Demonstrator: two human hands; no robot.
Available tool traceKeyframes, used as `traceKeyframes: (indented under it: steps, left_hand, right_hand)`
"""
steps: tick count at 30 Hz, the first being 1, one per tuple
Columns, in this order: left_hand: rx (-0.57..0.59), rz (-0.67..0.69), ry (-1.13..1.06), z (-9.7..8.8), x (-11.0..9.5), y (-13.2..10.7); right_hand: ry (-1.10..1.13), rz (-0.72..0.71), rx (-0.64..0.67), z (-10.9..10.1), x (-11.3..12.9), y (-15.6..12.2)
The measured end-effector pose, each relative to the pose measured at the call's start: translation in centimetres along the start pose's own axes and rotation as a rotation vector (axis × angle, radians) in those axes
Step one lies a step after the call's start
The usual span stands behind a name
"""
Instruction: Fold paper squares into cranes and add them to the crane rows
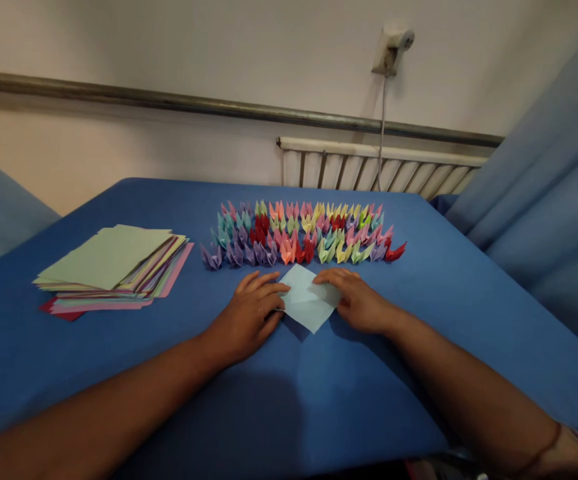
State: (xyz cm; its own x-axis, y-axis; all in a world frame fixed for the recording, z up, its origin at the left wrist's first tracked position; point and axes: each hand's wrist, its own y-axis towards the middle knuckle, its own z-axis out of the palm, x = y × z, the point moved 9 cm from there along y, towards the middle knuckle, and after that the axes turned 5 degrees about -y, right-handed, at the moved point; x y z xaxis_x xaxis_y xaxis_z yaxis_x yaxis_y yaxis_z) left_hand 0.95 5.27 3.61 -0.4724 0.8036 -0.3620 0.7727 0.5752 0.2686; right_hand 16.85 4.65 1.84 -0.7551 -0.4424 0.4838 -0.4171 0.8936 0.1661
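A pale blue square of origami paper (309, 299) is turned like a diamond in front of me, its near corner a little off the blue surface with a shadow below. My left hand (256, 317) is closed on its left corner, fingertips on top and thumb at the edge. On the right side, my right hand (359, 300) grips the paper with the index finger on its upper face; the right thumb is mostly hidden. Just beyond the sheet stand rows of folded paper cranes (289, 250) in many colours.
To the left lies an uneven stack of coloured paper sheets (109, 257), pale green on top. A blue cloth (169, 380) covers the table. Behind are a wall rail (193, 103), a radiator (349, 150) and a socket with a cord (386, 57). A blue curtain (543, 167) hangs at right.
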Motion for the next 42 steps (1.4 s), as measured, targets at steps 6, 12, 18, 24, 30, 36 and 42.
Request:
traceKeyframes:
  steps: [6,12,18,24,30,36,42]
  left_hand:
    - [-0.032,-0.096,-0.142,-0.1,1.3,0.1]
    - [-0.046,-0.149,-0.2,-0.3,1.9,0.1]
    - [-0.034,-0.191,-0.196,-0.1,2.6,0.2]
    - [-0.031,-0.22,-0.126,0.3,3.8,0.2]
    - [-0.073,-0.177,0.035,-0.1,2.4,0.2]
    - [0.273,0.071,0.072,3.4,-0.7,-1.0]
    - [0.298,-0.044,0.107,3.3,0.8,-2.4]
  right_hand:
    - [0.05,-0.069,0.068,0.8,0.8,0.2]
    - [0.133,0.11,-0.093,0.0,-0.6,0.7]
    - [0.037,0.191,-0.149,0.0,-1.2,0.7]
    - [-0.077,0.25,-0.152,0.9,-1.8,1.3]
    - [-0.143,0.262,-0.166,1.1,-1.3,1.2]
    - [-0.328,0.218,-0.141,1.4,0.0,1.1]
    - [-0.44,0.286,-0.119,1.3,-0.8,0.7]
